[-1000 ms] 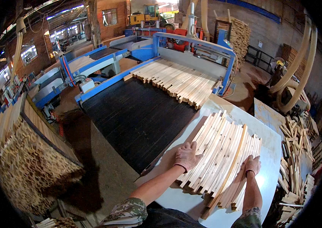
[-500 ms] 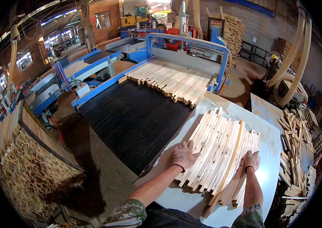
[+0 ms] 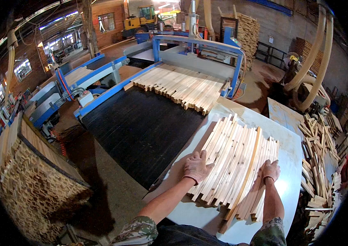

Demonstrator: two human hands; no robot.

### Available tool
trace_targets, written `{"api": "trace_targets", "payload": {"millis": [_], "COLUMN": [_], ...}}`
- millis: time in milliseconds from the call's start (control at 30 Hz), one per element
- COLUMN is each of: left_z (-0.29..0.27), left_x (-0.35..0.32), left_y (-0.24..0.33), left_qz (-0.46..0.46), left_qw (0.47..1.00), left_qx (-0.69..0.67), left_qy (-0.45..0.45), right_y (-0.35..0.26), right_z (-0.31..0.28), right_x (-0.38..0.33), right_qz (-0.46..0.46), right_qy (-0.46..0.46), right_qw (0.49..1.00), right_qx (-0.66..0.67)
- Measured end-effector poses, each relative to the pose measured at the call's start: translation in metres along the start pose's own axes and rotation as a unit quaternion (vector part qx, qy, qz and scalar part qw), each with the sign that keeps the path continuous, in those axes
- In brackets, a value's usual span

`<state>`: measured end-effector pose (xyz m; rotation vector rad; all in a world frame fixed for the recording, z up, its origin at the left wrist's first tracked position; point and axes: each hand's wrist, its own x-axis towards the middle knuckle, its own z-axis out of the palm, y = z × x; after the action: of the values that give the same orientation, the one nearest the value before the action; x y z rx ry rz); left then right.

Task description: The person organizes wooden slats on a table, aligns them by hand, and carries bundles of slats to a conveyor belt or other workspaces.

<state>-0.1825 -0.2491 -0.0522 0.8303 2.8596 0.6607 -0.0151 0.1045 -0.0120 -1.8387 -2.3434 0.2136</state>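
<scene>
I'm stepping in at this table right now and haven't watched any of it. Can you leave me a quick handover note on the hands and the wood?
Left hand: gloved, flat on the left edge of the bundle of wooden slats.
Right hand: gloved, pressing the bundle's right edge.
The bundle lies on the pale table, roughly gathered; one slat lies crooked across it and the ends are uneven.
More slats wait on the black conveyor belt, at its far end.
Done: one batch is on the table. Left, probably: squaring it up and dealing with the belt's batch.
</scene>
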Motion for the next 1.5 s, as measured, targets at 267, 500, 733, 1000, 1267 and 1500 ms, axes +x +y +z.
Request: {"api": "trace_targets", "payload": {"millis": [267,500,733,1000,1267,1500], "left_z": [-0.005,-0.008,-0.010,-0.011,-0.009,0.008], "left_x": [-0.002,-0.001,-0.001,-0.002,-0.001,0.002], "left_y": [0.000,0.001,0.002,0.001,0.002,-0.006], "left_qz": [-0.006,-0.007,-0.006,-0.005,-0.008,0.013], "left_qw": [1.000,1.000,0.999,1.000,1.000,0.999], "left_qx": [0.011,0.013,0.008,-0.010,0.015,0.017], "left_qy": [-0.002,-0.007,-0.032,-0.022,-0.004,0.038], "right_y": [-0.013,-0.010,-0.007,-0.011,-0.003,-0.008], "right_z": [-0.016,-0.011,-0.010,-0.015,0.003,-0.003], "right_x": [-0.014,-0.009,-0.013,-0.018,-0.004,-0.010], "right_qz": [0.000,-0.001,0.006,-0.001,-0.003,-0.011], "right_qy": [-0.011,-0.006,0.004,0.002,0.035,0.030], "right_qw": [1.000,1.000,1.000,1.000,0.999,0.999], "right_qx": [0.010,-0.005,0.021,0.017,0.012,0.014]}}
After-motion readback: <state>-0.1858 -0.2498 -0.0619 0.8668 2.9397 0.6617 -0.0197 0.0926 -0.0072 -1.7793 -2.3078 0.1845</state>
